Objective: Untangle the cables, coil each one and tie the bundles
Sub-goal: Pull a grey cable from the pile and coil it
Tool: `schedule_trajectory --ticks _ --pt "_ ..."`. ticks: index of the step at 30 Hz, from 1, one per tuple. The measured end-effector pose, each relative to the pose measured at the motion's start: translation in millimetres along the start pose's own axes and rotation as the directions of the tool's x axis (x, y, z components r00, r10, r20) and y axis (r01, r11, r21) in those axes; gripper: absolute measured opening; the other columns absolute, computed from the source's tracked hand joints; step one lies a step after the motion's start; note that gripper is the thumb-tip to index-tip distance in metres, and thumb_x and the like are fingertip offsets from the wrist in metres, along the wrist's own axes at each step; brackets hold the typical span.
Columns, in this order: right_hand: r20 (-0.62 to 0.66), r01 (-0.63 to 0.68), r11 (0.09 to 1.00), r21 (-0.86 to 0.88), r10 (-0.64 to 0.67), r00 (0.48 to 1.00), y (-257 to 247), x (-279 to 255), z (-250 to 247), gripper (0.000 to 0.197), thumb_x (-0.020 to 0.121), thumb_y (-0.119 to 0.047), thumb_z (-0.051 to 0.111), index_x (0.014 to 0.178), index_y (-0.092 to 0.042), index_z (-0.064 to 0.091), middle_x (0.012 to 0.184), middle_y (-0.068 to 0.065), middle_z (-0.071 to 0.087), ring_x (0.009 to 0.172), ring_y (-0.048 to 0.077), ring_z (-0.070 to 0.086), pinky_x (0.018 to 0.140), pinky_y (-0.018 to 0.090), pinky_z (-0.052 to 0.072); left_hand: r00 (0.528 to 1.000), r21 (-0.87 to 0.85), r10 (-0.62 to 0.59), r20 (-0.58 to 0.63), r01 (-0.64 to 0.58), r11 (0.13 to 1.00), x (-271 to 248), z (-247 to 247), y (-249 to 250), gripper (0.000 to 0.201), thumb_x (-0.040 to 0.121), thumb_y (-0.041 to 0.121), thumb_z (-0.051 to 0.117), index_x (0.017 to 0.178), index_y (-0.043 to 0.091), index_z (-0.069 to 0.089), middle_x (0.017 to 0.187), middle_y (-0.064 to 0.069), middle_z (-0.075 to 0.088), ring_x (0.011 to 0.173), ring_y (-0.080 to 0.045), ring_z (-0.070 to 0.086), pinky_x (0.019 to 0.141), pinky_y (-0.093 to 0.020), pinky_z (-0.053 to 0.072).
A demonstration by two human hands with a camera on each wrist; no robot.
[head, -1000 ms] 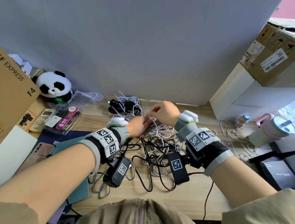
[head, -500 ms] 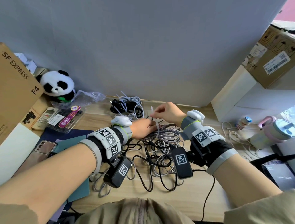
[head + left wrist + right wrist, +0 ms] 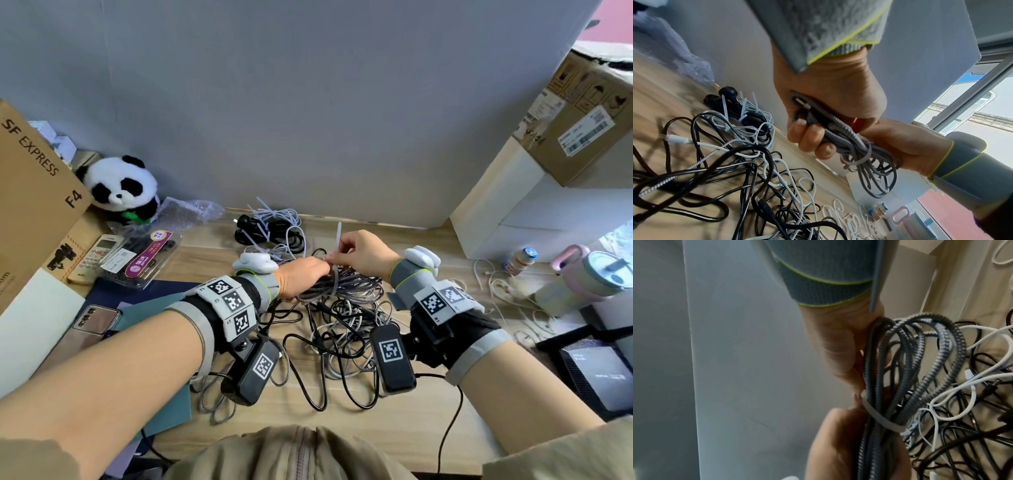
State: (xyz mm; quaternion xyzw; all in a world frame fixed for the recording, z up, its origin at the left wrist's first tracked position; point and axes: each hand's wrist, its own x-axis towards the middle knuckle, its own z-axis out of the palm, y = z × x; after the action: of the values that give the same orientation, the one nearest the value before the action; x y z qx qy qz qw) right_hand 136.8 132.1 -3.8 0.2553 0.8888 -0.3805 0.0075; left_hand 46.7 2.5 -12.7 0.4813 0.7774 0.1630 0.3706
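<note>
L hand (image 3: 830, 97) fist-grips the coiled grey braided cable (image 3: 869, 162) above the wooden tabletop (image 3: 394, 425) middle. R hand (image 3: 363, 253) pinches the white plastic zip tie (image 3: 338, 240), tail up in head view; wrist cams show its loop round the coil. Loose black/white cable tangle (image 3: 342, 339) below; tied bundles (image 3: 274, 229) by back edge.

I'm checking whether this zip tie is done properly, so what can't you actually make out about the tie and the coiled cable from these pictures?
- Zip tie head: head view, hidden between the fingers of the left hand and the right hand; locking can't be confirmed.
- Right fingertips: right wrist view, covered by the grey braided cable.
- Cable's second plug: left wrist view, only one shows in the left palm.
- Tie tightness: both wrist views, motion blur.
</note>
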Motion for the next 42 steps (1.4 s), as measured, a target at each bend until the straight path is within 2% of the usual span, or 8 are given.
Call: schedule_trajectory --ticks 5,9,15,19,23,27,33,42 --pt "-0.159 0.004 1.0 0.03 0.001 0.987 8.0 4.3 11.1 0.03 0.082 -0.026 0.073 0.063 -0.016 0.051 0.069 0.005 0.058 0.065 0.018 0.047 0.061 0.031 0.037 0.999 -0.031 0.035 -0.026 -0.035 0.999 6.6 5.1 -2.3 0.07 0.085 0.071 0.023 0.075 0.011 0.057 0.067 -0.015 0.058 0.067 -0.034 0.061 0.071 -0.04 0.047" --pt "-0.317 -0.056 0.992 0.11 0.088 0.944 10.0 4.2 21.7 0.03 0.084 -0.027 0.071 0.066 -0.014 0.05 0.063 -0.002 0.051 0.06 0.015 0.043 0.057 0.029 0.035 0.998 -0.014 0.031 -0.045 -0.032 0.999 4.5 0.8 -0.2 0.052 0.098 0.047 0.035 0.054 0.018 0.031 0.048 0.001 0.033 0.045 -0.017 0.036 0.053 -0.03 0.031" --pt "-0.385 -0.055 0.985 0.164 0.115 0.916 8.1 5.9 34.3 0.038 0.083 -0.028 0.071 0.059 -0.018 0.044 0.057 -0.005 0.045 0.058 0.017 0.04 0.048 0.023 0.029 0.999 -0.014 0.014 -0.046 -0.015 1.0 6.8 -0.4 0.1 0.046 0.096 0.026 0.047 0.053 0.014 0.037 0.052 -0.003 0.035 0.047 -0.015 0.03 0.051 -0.029 0.027" --pt "-0.265 -0.055 0.971 0.232 0.117 0.957 9.8 5.3 28.1 0.031 0.082 -0.03 0.073 0.061 -0.02 0.052 0.056 -0.008 0.051 0.051 0.005 0.041 0.045 0.012 0.032 0.999 -0.02 0.022 -0.04 -0.023 1.0 10.4 0.9 -4.4 0.049 0.095 0.027 0.049 0.05 0.017 0.034 0.049 0.0 0.03 0.045 -0.013 0.026 0.051 -0.031 0.023" --pt "-0.071 -0.118 0.933 0.339 0.151 0.986 17.5 3.8 30.2 0.029 0.082 -0.025 0.073 0.064 -0.015 0.053 0.061 0.001 0.057 0.059 0.015 0.048 0.06 0.029 0.04 1.0 -0.061 0.02 -0.013 -0.021 0.998 11.8 3.7 -7.0 0.051 0.098 0.025 0.045 0.05 0.018 0.028 0.046 0.003 0.026 0.034 -0.008 0.023 0.046 -0.027 0.021" --pt "-0.22 -0.085 0.971 0.223 0.135 0.966 15.2 3.2 32.6 0.038 0.084 -0.02 0.07 0.058 -0.019 0.043 0.056 -0.005 0.048 0.053 0.01 0.04 0.053 0.027 0.033 1.0 -0.119 -0.022 0.016 0.024 0.993 14.2 1.4 -1.3 0.05 0.097 0.022 0.046 0.05 0.019 0.031 0.037 0.011 0.032 0.033 -0.005 0.026 0.042 -0.022 0.022" --pt "-0.37 -0.165 0.973 0.164 0.215 0.904 12.3 9.1 44.3 0.041 0.085 -0.024 0.067 0.057 -0.021 0.038 0.056 -0.008 0.043 0.061 0.017 0.04 0.047 0.018 0.027 0.993 -0.234 -0.066 0.103 0.088 0.968 13.5 -1.9 2.7 0.037 0.094 0.018 0.042 0.063 0.003 0.057 0.062 -0.014 0.066 0.046 -0.02 0.058 0.048 -0.023 0.043" --pt "-0.313 0.017 0.89 0.455 0.142 0.939 11.1 13.4 31.1 0.032 0.081 -0.025 0.074 0.057 -0.017 0.054 0.061 0.002 0.06 0.059 0.012 0.048 0.061 0.027 0.041 0.996 -0.118 -0.083 0.011 0.084 0.99 5.3 -13.0 -1.4 0.05 0.096 0.033 0.049 0.049 0.018 0.047 0.038 0.009 0.044 0.038 -0.01 0.036 0.046 -0.024 0.03"
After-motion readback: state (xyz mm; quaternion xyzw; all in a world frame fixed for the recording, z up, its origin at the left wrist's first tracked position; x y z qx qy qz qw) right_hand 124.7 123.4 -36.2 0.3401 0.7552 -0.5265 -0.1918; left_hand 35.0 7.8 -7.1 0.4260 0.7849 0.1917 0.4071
